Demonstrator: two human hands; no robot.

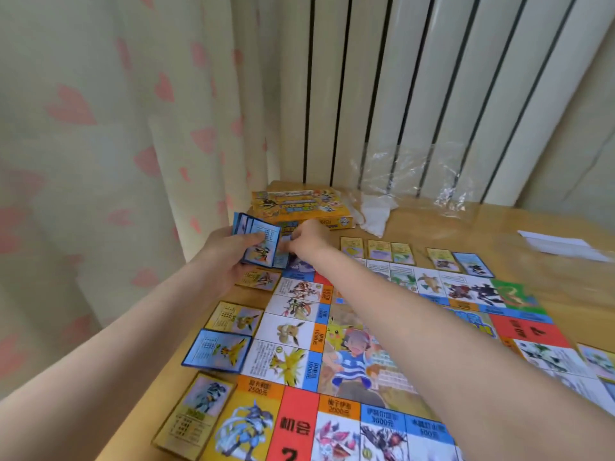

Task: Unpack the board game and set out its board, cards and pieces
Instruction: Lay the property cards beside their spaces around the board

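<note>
Where right hand [307, 239] covers, card unreadable.

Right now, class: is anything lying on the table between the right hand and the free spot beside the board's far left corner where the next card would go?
Nothing visible does. The right hand is already at that corner, beside the deck held by the left hand.

Two bare forearms fill the lower part of the view, uncovered from the frame's edge to the wrists, with no sleeve or cuff showing on either. The left hand [229, 251] and the right hand [307, 242] are ungloved. No watch, bracelet or strap shows at either wrist, and no ring can be made out on the fingers [248, 242], which are slightly blurred. The forearms are smooth and slender, free of visible marks. Nothing else of the person appears.
</note>
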